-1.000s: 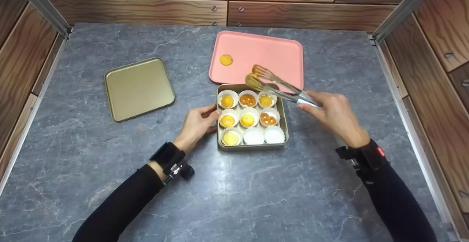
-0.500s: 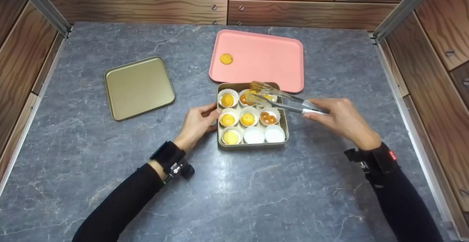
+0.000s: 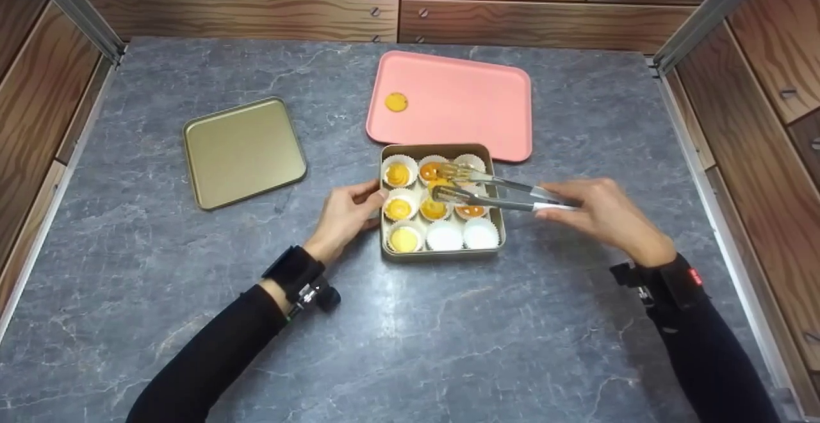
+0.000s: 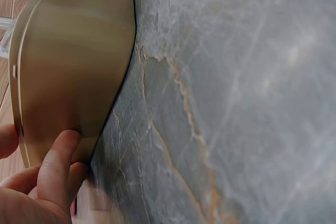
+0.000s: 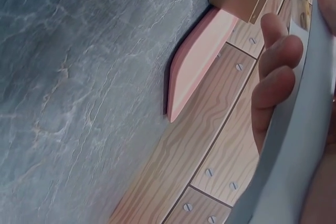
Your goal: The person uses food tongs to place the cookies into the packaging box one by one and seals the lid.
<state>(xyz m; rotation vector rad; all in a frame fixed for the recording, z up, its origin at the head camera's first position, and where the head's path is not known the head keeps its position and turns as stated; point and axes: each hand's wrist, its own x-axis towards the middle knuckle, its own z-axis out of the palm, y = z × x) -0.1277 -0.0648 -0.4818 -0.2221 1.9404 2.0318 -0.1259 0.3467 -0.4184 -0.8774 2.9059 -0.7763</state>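
Since the frame a second earlier, the right grip (image 3: 605, 218) has drawn the slotted tongs (image 3: 506, 204) from over the near edge of the pink tray (image 3: 467, 99) toward the person, so their heads now sit over the square tin (image 3: 442, 256). The right grip is curled firmly around the tongs' handles; just left of it, between the tong heads, is a yellow pastry (image 3: 442, 184) (partly masked by the slots).

The tin stands left of the right grip, under the tong heads. On its opposite side the left grip (image 3: 346, 218) holds the tin, thumb at the rim and a fingertip on the outer wall. Ahead-left of the right grip, beyond the tin, the tray carries one round yellow cookie (image 3: 396, 102). Farthest left lies the gold lid (image 3: 246, 154), off the tin, on the table (image 3: 384, 340).

The filling looks well advanced: seven paper cups seem occupied, while two white paper cups (image 3: 462, 236) in the near row show nothing in them. The held pastry and the cookie remain unplaced. Against that earlier frame, tin, lid, cookie and left grip keep their places.
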